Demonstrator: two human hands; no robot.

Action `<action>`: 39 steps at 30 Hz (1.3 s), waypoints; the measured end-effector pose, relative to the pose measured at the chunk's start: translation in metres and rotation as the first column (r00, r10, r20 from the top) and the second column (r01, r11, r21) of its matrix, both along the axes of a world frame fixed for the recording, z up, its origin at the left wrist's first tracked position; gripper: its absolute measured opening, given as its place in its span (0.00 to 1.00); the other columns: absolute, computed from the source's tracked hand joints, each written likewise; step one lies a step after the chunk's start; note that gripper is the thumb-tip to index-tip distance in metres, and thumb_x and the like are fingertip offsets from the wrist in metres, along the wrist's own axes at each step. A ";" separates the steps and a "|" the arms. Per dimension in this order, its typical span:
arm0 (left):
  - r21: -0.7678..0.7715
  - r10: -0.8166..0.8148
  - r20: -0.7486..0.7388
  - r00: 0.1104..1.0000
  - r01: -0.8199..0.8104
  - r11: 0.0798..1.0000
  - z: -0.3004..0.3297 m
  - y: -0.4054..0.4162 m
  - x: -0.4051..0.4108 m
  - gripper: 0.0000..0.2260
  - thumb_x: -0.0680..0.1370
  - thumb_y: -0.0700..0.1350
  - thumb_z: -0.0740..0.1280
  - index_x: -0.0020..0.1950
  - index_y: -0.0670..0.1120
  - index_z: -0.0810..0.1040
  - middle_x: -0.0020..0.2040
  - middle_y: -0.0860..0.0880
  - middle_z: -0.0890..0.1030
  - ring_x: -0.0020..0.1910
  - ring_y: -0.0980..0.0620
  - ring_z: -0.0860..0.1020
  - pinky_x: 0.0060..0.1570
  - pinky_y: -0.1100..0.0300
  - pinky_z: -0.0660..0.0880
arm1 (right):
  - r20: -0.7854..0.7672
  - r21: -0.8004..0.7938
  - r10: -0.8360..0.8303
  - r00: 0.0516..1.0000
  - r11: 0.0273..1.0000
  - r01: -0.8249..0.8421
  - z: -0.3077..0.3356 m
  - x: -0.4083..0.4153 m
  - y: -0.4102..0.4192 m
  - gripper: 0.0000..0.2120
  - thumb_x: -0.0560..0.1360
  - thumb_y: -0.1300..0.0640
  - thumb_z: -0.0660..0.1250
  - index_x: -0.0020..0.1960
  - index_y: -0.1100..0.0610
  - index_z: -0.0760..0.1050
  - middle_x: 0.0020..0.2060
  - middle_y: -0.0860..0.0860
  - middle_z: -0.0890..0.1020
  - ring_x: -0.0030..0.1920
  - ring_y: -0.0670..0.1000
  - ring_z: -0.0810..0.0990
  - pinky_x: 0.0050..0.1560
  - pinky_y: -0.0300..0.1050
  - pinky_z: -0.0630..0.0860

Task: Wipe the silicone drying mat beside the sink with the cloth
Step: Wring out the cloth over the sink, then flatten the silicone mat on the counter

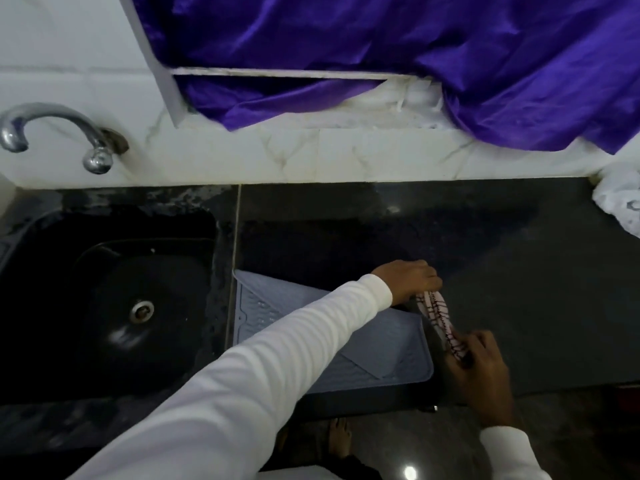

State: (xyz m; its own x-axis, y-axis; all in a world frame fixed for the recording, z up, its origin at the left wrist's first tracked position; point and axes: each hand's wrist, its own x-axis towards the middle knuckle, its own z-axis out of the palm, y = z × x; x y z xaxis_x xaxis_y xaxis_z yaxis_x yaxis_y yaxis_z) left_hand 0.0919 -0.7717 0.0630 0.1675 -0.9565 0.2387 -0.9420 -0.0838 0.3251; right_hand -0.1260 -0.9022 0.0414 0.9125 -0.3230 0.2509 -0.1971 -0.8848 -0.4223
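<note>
Silicone drying mat (pixel 277 306), grey, ribbed, single, lies lower centre beside one black sink (pixel 114 306); both hands, left (pixel 408 280) and right (pixel 485 375), pinch one pink checked cloth (pixel 440 320) at its right edge, bare dark surface (pixel 536 289) rightward.

Left arm in a white sleeve (pixel 242 368) extends diagonally forward and to the right; left hand (pixel 407 280), knuckles up, fingers curled, grips one end of the checked cloth (pixel 440 323). Right hand (pixel 481 372), nearer the body, pinches the cloth's other end between curled fingers.
</note>
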 end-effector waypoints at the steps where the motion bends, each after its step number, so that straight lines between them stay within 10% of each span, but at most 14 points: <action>1: -0.007 -0.003 -0.014 1.000 0.003 1.000 -0.001 -0.007 -0.002 0.18 0.68 0.29 0.68 0.56 0.39 0.79 0.54 0.40 0.80 0.53 0.40 0.76 0.42 0.48 0.77 | -0.006 0.008 0.004 1.000 1.000 -0.004 -0.002 -0.002 -0.004 0.22 0.62 0.68 0.78 0.54 0.63 0.79 0.50 0.56 0.76 0.42 0.47 0.74 0.38 0.37 0.69; 14: 0.044 0.070 0.060 0.996 -0.073 0.996 -0.032 -0.061 -0.024 0.13 0.67 0.27 0.68 0.50 0.35 0.80 0.48 0.37 0.80 0.47 0.37 0.77 0.46 0.48 0.75 | -0.184 0.023 -0.095 0.978 0.995 0.101 -0.037 -0.017 -0.027 0.24 0.67 0.63 0.76 0.60 0.59 0.75 0.53 0.55 0.72 0.40 0.57 0.77 0.33 0.49 0.75; 21: 0.076 0.192 -0.114 0.975 -0.184 0.980 -0.056 -0.041 -0.019 0.19 0.70 0.31 0.70 0.61 0.39 0.78 0.61 0.38 0.78 0.62 0.38 0.73 0.62 0.46 0.71 | -0.177 -0.074 -0.095 0.980 0.994 0.083 -0.042 -0.008 -0.024 0.26 0.65 0.46 0.77 0.58 0.58 0.78 0.50 0.59 0.73 0.50 0.61 0.73 0.44 0.55 0.77; 26: 0.016 0.365 -0.161 0.917 -0.367 0.930 -0.040 0.018 -0.007 0.21 0.71 0.32 0.68 0.64 0.42 0.77 0.66 0.41 0.75 0.64 0.40 0.72 0.59 0.50 0.71 | -0.053 -0.131 -0.084 0.995 0.989 0.076 -0.027 0.012 -0.016 0.20 0.68 0.52 0.76 0.56 0.61 0.79 0.50 0.61 0.75 0.49 0.61 0.72 0.45 0.55 0.73; 29: 0.005 0.576 -0.193 0.794 -0.586 0.810 -0.036 0.071 0.001 0.21 0.72 0.33 0.66 0.64 0.46 0.77 0.64 0.45 0.77 0.62 0.44 0.73 0.60 0.50 0.73 | -0.050 -0.130 0.049 0.998 0.990 -0.056 -0.024 0.031 0.000 0.12 0.69 0.61 0.74 0.51 0.60 0.80 0.48 0.58 0.76 0.46 0.58 0.74 0.42 0.54 0.74; 34: -0.052 0.872 -0.372 0.317 -0.945 0.322 -0.038 0.171 0.001 0.19 0.74 0.34 0.65 0.62 0.49 0.77 0.58 0.46 0.79 0.59 0.47 0.75 0.60 0.57 0.71 | -0.222 -0.067 0.184 0.958 0.977 -0.204 -0.033 0.053 0.021 0.14 0.76 0.60 0.66 0.62 0.54 0.73 0.54 0.56 0.74 0.43 0.53 0.77 0.42 0.50 0.78; 39: 0.024 0.929 -0.357 0.099 -0.993 0.115 -0.064 0.266 0.007 0.21 0.69 0.34 0.64 0.58 0.51 0.78 0.54 0.45 0.81 0.54 0.41 0.78 0.53 0.46 0.77 | -0.266 0.107 0.174 0.948 0.983 -0.150 -0.030 0.058 0.037 0.16 0.71 0.33 0.66 0.51 0.43 0.72 0.50 0.47 0.76 0.50 0.50 0.76 0.56 0.53 0.73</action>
State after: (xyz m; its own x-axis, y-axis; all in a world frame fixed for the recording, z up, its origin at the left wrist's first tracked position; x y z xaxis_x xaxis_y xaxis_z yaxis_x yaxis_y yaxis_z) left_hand 0.0993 -0.5053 -0.0011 0.9815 0.1300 0.1404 0.0107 -0.7699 0.6380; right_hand -0.0677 -0.8653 0.0118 0.9840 -0.1743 -0.0371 -0.1723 -0.8781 -0.4464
